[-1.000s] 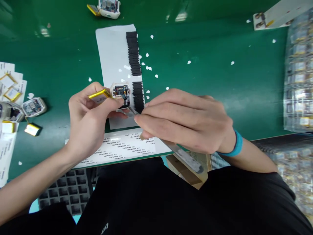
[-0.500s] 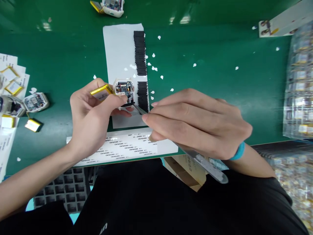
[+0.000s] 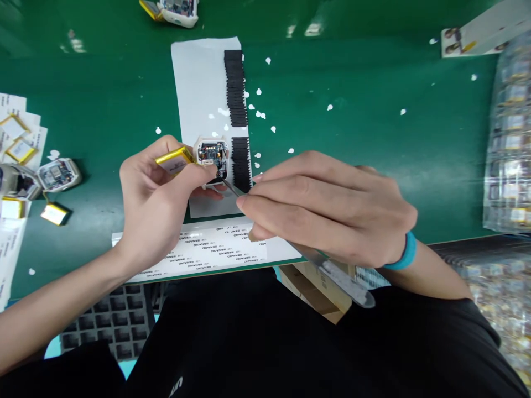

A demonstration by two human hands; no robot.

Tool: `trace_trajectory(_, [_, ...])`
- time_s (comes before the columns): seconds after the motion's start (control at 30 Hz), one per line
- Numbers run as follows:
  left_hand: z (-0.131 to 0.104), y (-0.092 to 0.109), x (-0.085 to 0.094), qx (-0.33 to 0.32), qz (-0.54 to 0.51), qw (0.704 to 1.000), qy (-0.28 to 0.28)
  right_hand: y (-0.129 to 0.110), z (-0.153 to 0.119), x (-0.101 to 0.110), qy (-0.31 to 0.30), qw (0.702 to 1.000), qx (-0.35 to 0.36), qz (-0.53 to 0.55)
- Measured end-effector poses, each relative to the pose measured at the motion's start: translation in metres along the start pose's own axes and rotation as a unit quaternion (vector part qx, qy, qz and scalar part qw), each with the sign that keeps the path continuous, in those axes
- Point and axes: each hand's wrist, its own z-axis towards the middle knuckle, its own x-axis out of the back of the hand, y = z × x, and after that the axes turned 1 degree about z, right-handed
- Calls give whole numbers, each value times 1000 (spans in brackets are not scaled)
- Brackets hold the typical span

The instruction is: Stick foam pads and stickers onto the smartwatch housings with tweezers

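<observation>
My left hand (image 3: 160, 202) grips a small white device housing (image 3: 199, 145) with its circuit board facing up, the thumb lying over the board's lower left. A yellow-edged battery (image 3: 175, 160) rests against the fingers of that hand, left of the housing. Metal tweezers (image 3: 346, 281) are pinched in my right hand (image 3: 327, 213), their tips at the lower edge of the board. Whether the tips hold anything is too small to tell. Beneath the housing lies a white sheet (image 3: 203, 83) bearing two rows of thin black strips (image 3: 235, 88).
Printed white sheets (image 3: 215, 249) lie along the front edge. More opened devices (image 3: 59, 174) and batteries (image 3: 55, 213) sit at left, another opened device (image 3: 179, 11) at the top. Small white pieces dot the green table (image 3: 360, 72). Clear trays (image 3: 508, 143) stand at right.
My right hand and the tweezers have shifted slightly left, the tips now a little further over the board. The dark strip seen along the board's lower edge earlier is less visible.
</observation>
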Motion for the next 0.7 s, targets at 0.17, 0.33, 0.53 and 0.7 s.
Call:
trace_trajectory(0.17, [-1,-1,-1,-13,1,1000,1,-2,0,-1,6,1000,-9,22])
trace_trajectory(0.33, [-4,-1,-1,-23,23,999,8,-3,1,1,23,993,-65,98])
trace_trajectory(0.53, [-1,-2,0,-25,-7,999,-21,6,7,2,82,979,-85,164])
trace_trajectory(0.7, [-3,2,-2,-14,-10,999,-31,8,7,-5,122,972,-89,179])
